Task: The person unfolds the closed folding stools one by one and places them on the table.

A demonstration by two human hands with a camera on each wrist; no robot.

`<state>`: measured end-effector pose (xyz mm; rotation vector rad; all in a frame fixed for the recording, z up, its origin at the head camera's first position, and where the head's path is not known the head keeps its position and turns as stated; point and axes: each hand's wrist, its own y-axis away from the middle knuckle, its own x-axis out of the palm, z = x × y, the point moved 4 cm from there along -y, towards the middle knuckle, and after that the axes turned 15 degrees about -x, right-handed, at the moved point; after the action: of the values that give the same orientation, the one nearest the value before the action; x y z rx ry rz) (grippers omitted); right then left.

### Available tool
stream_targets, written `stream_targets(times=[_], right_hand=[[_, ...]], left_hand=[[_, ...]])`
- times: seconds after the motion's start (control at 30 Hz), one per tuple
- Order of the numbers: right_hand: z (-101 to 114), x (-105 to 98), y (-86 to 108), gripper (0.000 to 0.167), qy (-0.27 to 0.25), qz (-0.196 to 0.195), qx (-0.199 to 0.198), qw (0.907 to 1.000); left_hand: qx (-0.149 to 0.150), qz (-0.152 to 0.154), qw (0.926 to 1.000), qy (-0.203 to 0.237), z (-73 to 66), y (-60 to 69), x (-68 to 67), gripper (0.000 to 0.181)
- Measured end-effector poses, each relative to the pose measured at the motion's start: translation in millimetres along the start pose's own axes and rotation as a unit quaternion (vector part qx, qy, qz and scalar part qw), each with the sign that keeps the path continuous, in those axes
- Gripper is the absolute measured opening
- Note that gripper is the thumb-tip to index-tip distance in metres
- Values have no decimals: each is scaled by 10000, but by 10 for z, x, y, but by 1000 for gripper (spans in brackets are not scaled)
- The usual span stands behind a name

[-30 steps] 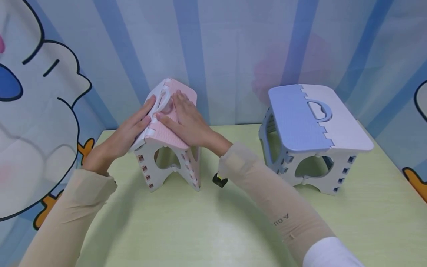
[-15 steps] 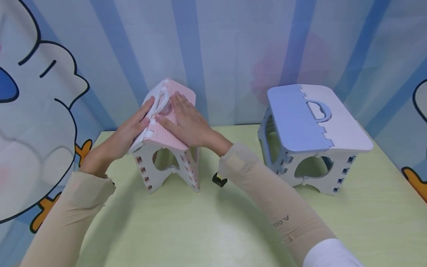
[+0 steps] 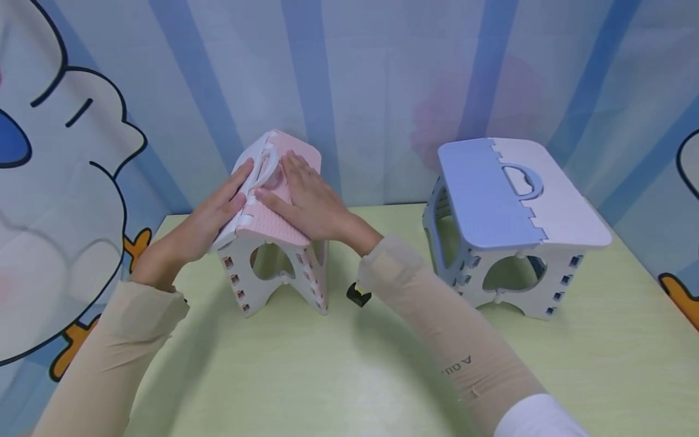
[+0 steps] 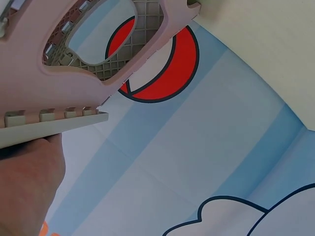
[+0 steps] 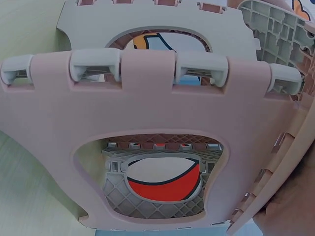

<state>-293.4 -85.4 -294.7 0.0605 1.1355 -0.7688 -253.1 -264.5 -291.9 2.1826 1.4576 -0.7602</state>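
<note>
A pink and white folding stool stands partly folded on the table at left, its seat peaked along the middle hinge and its legs bent inward. My left hand lies along the white half of the seat. On the pink half rests my right hand, fingers straight, thumb towards the white carrying handle. In the left wrist view, the left hand is under the white seat edge, fingertips hidden. The right wrist view has the pink leg panel up close, with part of the right hand at the edge.
A blue and white folding stool stands unfolded at right, its seat flat. The pale green table meets a blue striped backdrop behind both stools. A small black object shows beside the right sleeve.
The head view has shifted very slightly. Both hands keep their places on the pink and white folding stool, and its peaked shape looks the same.
</note>
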Motion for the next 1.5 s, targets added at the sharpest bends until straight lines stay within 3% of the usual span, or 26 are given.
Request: stream_targets(times=[0.47, 0.9, 1.13, 1.5], right_hand=[[20, 2, -11, 89, -189, -84, 32, 9998], [30, -47, 6, 90, -240, -70, -4, 9997], [1, -59, 38, 92, -164, -6, 85, 9998], [-52, -61, 48, 94, 57, 98, 135, 9998]], left_hand=[[6, -1, 10000, -98, -20, 46, -23, 61], [-98, -218, 9992, -309, -12, 48, -37, 61], [-12, -245, 9992, -319, -22, 38, -46, 62], [-140, -377, 9971, -647, -10, 26, -32, 64]])
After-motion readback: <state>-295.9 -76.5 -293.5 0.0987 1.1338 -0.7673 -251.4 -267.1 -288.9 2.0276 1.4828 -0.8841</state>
